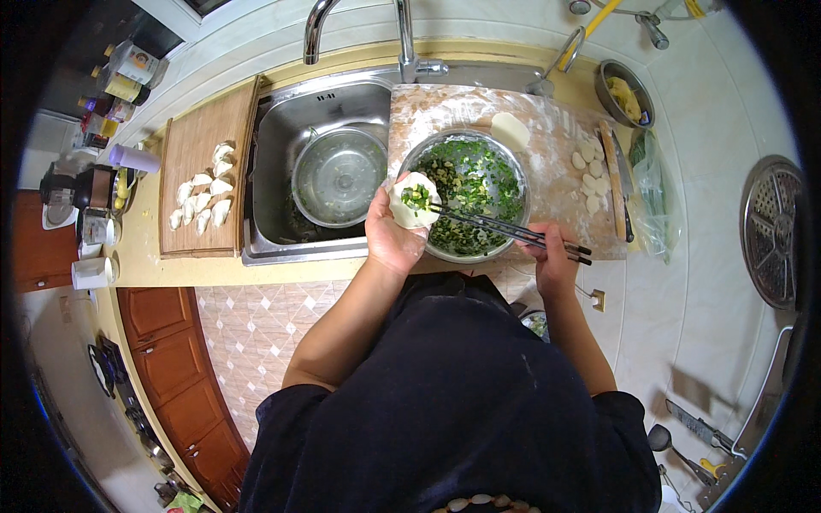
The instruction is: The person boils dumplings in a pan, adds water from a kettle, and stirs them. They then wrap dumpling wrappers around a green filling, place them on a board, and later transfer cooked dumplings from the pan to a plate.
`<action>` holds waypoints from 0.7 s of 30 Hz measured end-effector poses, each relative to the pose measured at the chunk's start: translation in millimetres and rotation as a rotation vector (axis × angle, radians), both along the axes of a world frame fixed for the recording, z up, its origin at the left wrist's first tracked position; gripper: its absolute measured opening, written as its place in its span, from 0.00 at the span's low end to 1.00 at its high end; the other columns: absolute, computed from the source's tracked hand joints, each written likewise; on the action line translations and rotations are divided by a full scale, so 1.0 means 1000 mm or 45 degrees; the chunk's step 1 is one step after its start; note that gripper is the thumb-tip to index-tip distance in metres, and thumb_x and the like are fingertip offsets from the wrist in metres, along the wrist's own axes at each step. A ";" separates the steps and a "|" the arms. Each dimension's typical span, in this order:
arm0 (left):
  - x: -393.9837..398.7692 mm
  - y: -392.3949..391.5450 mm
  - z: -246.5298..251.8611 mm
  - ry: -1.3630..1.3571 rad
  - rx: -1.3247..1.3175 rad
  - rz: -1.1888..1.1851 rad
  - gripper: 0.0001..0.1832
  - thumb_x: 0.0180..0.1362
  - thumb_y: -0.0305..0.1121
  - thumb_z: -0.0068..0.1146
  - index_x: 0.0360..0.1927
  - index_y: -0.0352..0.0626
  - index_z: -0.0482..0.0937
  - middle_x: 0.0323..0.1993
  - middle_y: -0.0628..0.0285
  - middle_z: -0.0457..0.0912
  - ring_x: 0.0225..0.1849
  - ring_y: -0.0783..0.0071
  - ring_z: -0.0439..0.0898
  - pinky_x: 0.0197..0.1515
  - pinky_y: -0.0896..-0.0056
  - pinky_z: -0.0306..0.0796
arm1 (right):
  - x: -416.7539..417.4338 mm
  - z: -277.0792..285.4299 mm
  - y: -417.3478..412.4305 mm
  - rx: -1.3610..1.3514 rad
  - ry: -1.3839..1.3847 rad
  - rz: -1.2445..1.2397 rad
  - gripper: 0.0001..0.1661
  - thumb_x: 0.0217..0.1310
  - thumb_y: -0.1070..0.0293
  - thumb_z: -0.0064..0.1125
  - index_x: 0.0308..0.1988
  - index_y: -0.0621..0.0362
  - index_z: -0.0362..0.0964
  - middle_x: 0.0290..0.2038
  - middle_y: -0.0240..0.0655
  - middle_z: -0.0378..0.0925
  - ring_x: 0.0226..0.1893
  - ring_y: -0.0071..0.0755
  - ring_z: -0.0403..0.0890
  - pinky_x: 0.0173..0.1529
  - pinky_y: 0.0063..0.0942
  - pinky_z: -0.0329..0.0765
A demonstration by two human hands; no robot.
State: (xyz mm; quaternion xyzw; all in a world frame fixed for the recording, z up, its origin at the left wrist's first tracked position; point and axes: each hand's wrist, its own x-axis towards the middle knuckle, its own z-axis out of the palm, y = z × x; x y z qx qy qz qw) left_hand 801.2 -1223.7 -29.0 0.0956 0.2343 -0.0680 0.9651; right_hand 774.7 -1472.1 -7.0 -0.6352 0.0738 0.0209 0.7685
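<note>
My left hand (392,232) holds a round dumpling wrapper (406,217) on its palm and fingers. A small heap of chopped green filling (420,195) lies on the wrapper. In my right hand (553,260) is a pair of black chopsticks (494,226), their tips touching the edge of that filling. Below and behind the tips stands a steel mixing bowl (524,192) of chopped greens and yellow bits (465,173). One flat wrapper (510,132) rests on the floured board (436,106) beyond the bowl. Several small dough pieces (589,168) sit at the board's right.
A rolling pin (611,183) and a knife (622,168) lie along the board's right edge, beside a plastic bag (654,195). Left of the board, the sink (272,160) holds a metal basin (343,173). Several folded dumplings (202,200) rest on a wooden board (221,122).
</note>
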 end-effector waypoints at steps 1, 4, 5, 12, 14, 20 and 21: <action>0.000 0.000 0.000 0.010 0.020 0.025 0.24 0.65 0.48 0.36 0.55 0.43 0.70 0.54 0.59 0.74 0.56 0.62 0.71 0.59 0.59 0.64 | 0.000 -0.002 0.002 -0.033 0.029 0.034 0.20 0.68 0.60 0.42 0.37 0.67 0.72 0.34 0.43 0.78 0.33 0.35 0.82 0.38 0.24 0.79; -0.001 0.004 -0.002 0.027 0.067 0.083 0.24 0.65 0.48 0.36 0.55 0.43 0.70 0.53 0.59 0.74 0.55 0.62 0.71 0.58 0.58 0.65 | 0.003 -0.004 0.006 -0.264 -0.125 -0.045 0.17 0.66 0.62 0.46 0.39 0.66 0.72 0.32 0.41 0.78 0.31 0.31 0.80 0.36 0.23 0.77; -0.002 0.006 -0.004 0.024 0.073 0.092 0.24 0.65 0.48 0.36 0.55 0.43 0.70 0.53 0.59 0.74 0.55 0.61 0.72 0.57 0.58 0.66 | 0.005 -0.005 0.008 -0.370 -0.210 -0.080 0.15 0.66 0.64 0.47 0.39 0.65 0.72 0.30 0.40 0.78 0.30 0.29 0.79 0.34 0.22 0.77; -0.006 0.004 -0.002 -0.121 -0.145 -0.096 0.27 0.65 0.49 0.36 0.59 0.40 0.64 0.56 0.51 0.70 0.56 0.52 0.70 0.53 0.51 0.70 | 0.036 -0.021 0.028 -1.140 -1.044 0.631 0.14 0.45 0.75 0.62 0.37 0.58 0.76 0.37 0.39 0.75 0.35 0.43 0.77 0.39 0.32 0.75; -0.007 0.002 0.006 -0.181 -0.182 -0.178 0.27 0.65 0.49 0.37 0.60 0.40 0.64 0.56 0.51 0.70 0.56 0.52 0.71 0.52 0.52 0.72 | 0.040 -0.036 0.027 -1.242 -1.082 0.803 0.16 0.41 0.76 0.63 0.37 0.59 0.76 0.40 0.38 0.74 0.37 0.44 0.77 0.40 0.33 0.75; -0.009 -0.003 0.024 -0.253 -0.190 -0.321 0.28 0.63 0.50 0.42 0.61 0.42 0.63 0.57 0.50 0.69 0.56 0.50 0.71 0.49 0.53 0.74 | 0.046 0.000 0.052 -0.838 -0.546 0.668 0.19 0.39 0.74 0.66 0.38 0.60 0.74 0.39 0.38 0.72 0.37 0.41 0.76 0.42 0.30 0.74; -0.010 -0.004 0.028 -0.261 -0.175 -0.350 0.29 0.63 0.50 0.42 0.61 0.42 0.63 0.57 0.50 0.69 0.56 0.50 0.71 0.49 0.53 0.74 | 0.045 0.009 0.056 -0.698 -0.421 0.610 0.19 0.39 0.73 0.66 0.38 0.60 0.74 0.39 0.38 0.72 0.37 0.41 0.76 0.42 0.30 0.74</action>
